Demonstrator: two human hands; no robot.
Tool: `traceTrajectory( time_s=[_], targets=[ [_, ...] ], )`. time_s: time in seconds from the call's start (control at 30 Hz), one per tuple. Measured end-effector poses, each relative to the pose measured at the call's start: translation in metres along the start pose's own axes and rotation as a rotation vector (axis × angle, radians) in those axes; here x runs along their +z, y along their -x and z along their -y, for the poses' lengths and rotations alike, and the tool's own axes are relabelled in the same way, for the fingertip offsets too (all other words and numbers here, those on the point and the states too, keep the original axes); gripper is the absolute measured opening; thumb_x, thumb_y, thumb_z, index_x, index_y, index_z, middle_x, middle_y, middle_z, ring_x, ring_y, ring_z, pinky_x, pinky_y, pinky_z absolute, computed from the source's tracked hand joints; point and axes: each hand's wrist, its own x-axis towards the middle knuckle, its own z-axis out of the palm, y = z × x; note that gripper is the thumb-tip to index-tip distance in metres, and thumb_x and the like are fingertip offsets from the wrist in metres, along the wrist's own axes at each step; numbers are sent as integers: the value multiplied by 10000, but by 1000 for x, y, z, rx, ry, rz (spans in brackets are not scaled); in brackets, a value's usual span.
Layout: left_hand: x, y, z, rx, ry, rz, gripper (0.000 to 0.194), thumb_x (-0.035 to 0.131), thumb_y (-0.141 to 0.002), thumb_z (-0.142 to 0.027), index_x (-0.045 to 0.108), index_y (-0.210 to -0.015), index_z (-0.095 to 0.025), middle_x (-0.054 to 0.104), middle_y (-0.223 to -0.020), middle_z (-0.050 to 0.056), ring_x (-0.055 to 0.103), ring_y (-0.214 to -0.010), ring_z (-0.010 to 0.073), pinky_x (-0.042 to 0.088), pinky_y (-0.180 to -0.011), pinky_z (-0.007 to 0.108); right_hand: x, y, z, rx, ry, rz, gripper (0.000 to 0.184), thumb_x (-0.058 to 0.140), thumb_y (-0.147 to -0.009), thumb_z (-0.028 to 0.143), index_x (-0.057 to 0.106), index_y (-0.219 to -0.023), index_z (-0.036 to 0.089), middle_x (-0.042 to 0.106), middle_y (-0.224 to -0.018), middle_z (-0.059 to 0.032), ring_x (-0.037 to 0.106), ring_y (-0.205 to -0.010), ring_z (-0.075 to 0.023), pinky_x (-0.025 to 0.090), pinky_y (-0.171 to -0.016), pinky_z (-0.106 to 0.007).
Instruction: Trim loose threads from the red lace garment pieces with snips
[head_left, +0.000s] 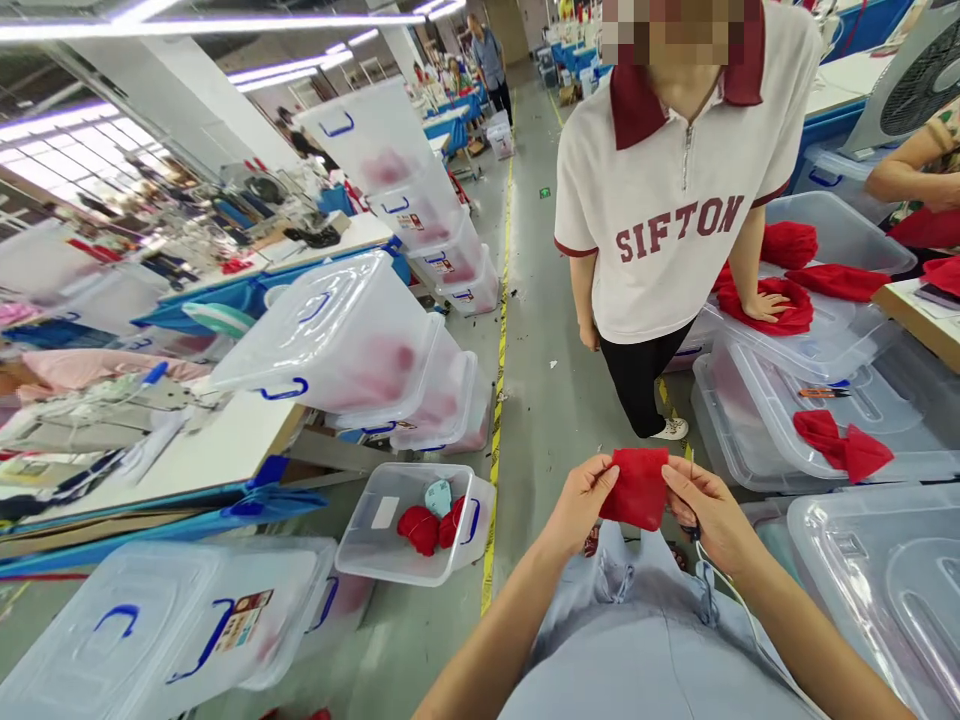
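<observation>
two edges of the small red square of fabric, at four o'clock, are pinched by the left hand and right hand. a dark-handled pointed tool is also held in the right; the fabric could be snagged if the tool's tip is swung inward.

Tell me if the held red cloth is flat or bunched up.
Flat: the red cloth hangs squarish between the left hand and right hand, each pinching near a top corner.
</observation>
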Motion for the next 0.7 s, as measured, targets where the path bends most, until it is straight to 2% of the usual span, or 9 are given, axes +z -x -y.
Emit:
traceTrajectory(
  time_s=[0.13,0.2,0.27,0.4,0.57,0.7],
  targets=[
    [-6,-2,-5,-14,-43,69,468,611,-771,-627,622,-800,-159,539,-675,-18,432,-608,103,337,-587,237,5,2,4,18,78,-82,439,778,-646,539,653,-902,204,362,-517,90,203,-435,-57,181,-361,-197],
    [-10,-3,-8,-13,-83,66,469,592,-790,-620,644,-801,-154,561,-690,-8,453,-626,111,340,-594,240,7,2,6,-3,93,-128,428,776,-637,537,658,-887,210,347,-500,93,207,-428,-63,188,-358,-206],
    [-13,-3,-10,-23,-83,77,461,593,-797,-602,670,-864,-152,608,-749,11,502,-671,128,371,-627,247,8,2,7,-28,92,-133,413,787,-632,519,669,-881,212,384,-521,83,225,-433,-61,184,-369,-211],
    [-17,-3,-9,-30,13,139,433,717,-730,-485,658,-1017,-167,668,-901,41,583,-764,154,439,-702,268,7,0,5,-72,49,-117,443,817,-622,491,688,-944,217,485,-631,58,235,-448,-38,157,-397,-213],
    [-20,-5,-5,-35,29,33,340,696,-740,-461,667,-898,-162,641,-763,10,565,-694,135,458,-678,267,4,-2,-1,-88,13,-110,428,812,-658,448,695,-1010,233,477,-634,61,243,-454,-37,159,-415,-215],
    [-24,-5,-8,-28,17,-2,304,672,-754,-448,661,-873,-168,628,-724,-5,543,-653,123,432,-630,247,6,-2,2,-80,-39,-67,424,810,-661,435,699,-1018,235,538,-658,41,255,-447,-32,172,-420,-216]
  ],
)
